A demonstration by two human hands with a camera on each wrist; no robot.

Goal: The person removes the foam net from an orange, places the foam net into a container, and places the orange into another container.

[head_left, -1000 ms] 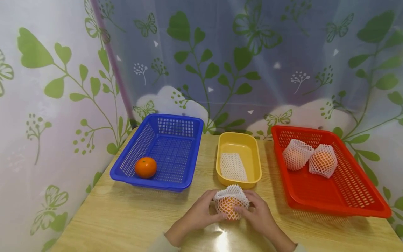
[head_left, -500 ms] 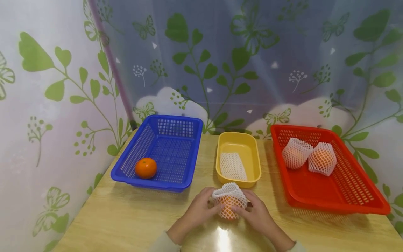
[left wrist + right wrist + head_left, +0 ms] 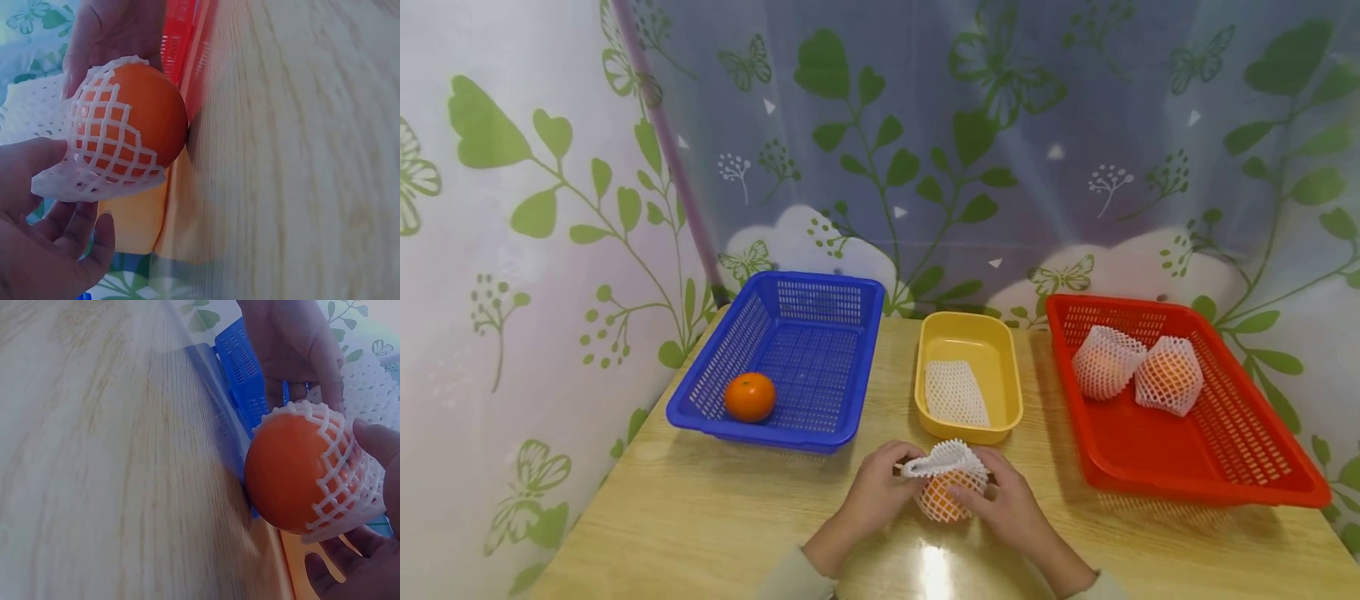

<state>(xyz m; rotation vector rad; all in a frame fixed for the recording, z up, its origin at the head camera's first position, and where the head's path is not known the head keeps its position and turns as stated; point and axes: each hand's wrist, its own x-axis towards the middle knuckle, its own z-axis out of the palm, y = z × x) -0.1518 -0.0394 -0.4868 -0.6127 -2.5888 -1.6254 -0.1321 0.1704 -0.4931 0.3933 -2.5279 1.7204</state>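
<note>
An orange [image 3: 949,498], partly inside a white foam net sleeve [image 3: 957,460], is between both hands just in front of the yellow tub. My left hand [image 3: 874,490] pinches the sleeve's loose edge from the left, thumb on the mesh in the left wrist view. From the right, my right hand [image 3: 1011,504] holds the netted orange with its thumb on the front. Both wrist views show the bottom of the orange [image 3: 156,109] bare beyond the mesh, close to the tabletop. Above the fruit, the sleeve's open end bunches up.
A blue basket [image 3: 868,367] on the left contains one bare orange [image 3: 750,397]. The yellow tub [image 3: 1000,367] behind the hands has a flat foam net [image 3: 955,392] in it. Two netted fruits [image 3: 1168,375] lie in the red basket [image 3: 1195,492] at right. A patterned curtain [image 3: 880,125] hangs behind.
The sleeve's upper edge has been pulled out toward the left by my left hand, and its opening looks flatter. My right hand stays on the orange. The baskets have not moved.
</note>
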